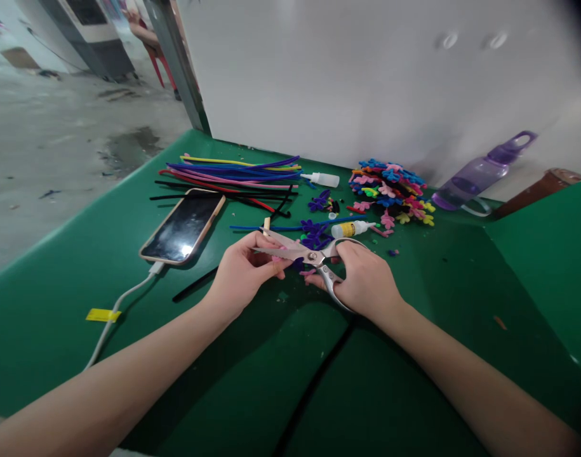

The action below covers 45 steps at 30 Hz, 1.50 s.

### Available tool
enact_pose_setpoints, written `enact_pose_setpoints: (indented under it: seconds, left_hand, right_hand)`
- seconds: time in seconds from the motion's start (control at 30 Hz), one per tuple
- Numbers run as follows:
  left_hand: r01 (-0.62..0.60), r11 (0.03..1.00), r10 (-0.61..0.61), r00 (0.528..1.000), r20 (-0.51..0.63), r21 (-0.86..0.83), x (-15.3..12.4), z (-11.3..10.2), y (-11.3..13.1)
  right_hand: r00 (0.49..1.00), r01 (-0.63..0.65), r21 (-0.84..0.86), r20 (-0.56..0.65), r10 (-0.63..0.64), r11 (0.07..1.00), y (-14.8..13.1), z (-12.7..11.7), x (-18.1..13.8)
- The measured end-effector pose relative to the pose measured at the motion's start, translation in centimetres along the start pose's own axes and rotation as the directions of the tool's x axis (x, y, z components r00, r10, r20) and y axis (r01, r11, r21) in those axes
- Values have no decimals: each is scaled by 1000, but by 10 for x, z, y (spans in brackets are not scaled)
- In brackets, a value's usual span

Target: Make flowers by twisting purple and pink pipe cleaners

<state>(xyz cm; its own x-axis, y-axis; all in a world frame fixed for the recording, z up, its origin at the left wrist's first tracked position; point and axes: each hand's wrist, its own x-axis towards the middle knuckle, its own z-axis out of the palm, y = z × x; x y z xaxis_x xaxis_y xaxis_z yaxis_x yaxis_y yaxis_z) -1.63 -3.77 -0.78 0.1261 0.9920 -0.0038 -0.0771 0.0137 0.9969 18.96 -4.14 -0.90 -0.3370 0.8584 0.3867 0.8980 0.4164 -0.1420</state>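
My right hand (366,277) grips the handles of metal scissors (313,256), whose blades are parted and point left toward my other hand. My left hand (246,268) pinches a small piece of pink pipe cleaner (281,251) close to the blades; the fingers partly cover it. Just beyond the scissors lie purple pipe-cleaner flowers (313,233) and a small glue bottle with a yellow label (350,229). A blue pipe cleaner (283,228) stretches behind my left hand. Under that hand, a black pipe cleaner (195,285) rests on the green table.
A phone (183,226) on a white cable (123,297) lies left. Behind it are loose pipe cleaners (233,170) and a white bottle (324,180). Colourful pipe-cleaner flowers (390,187) are heaped at the back, beside a purple water bottle (478,174). A white panel (342,82) bounds the table.
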Motion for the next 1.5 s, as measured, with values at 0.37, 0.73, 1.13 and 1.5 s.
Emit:
enact_pose_setpoints:
  seconds: [0.37,0.73,1.13,1.5]
  left_hand:
    - [-6,998,6,1000,14,-61,0,1,-2]
    - [33,997,-32,999,27,-64,1,1,0]
    - [38,992,-31,998,59,-121,-1,2,-2]
    - [142,965,-125,988,89,-221,1,-1,-1]
  right_hand:
    - [1000,-7,-57,5,8,998,0,-1,-1]
    - [1000,12,-119,-13,-14,993,2,-3,1]
    - [996,-11,-147,-86,-1,989,8,-3,-1]
    - [1000,14,-6,-11,-14,1000,6,-2,3]
